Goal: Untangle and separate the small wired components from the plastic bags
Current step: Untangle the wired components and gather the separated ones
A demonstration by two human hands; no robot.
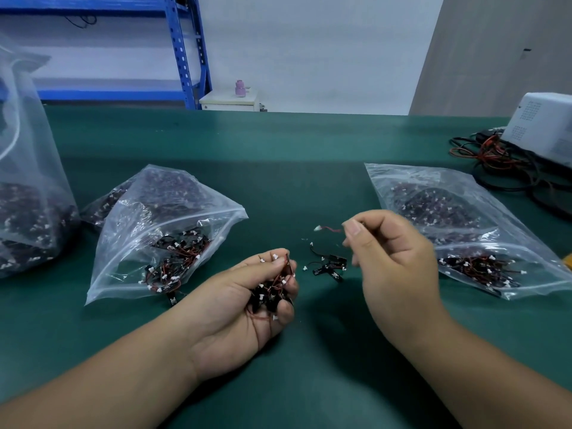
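Note:
My left hand (247, 308) lies palm up on the green mat, fingers curled round a tangled clump of small black components (272, 292) with red wires and white plugs. Above the mat my right hand (393, 258) pinches one wired component (328, 229) by its red wire, the white plug sticking out to the left. A few separated components (329, 266) lie on the mat between the hands. A clear plastic bag (161, 230) of components lies to the left, another bag (458, 224) to the right.
A big clear bag (28, 187) of the same parts stands at the far left. A white device (544, 128) with a heap of black and red cables (501, 162) sits at the far right. Blue shelving (185, 54) stands behind the table.

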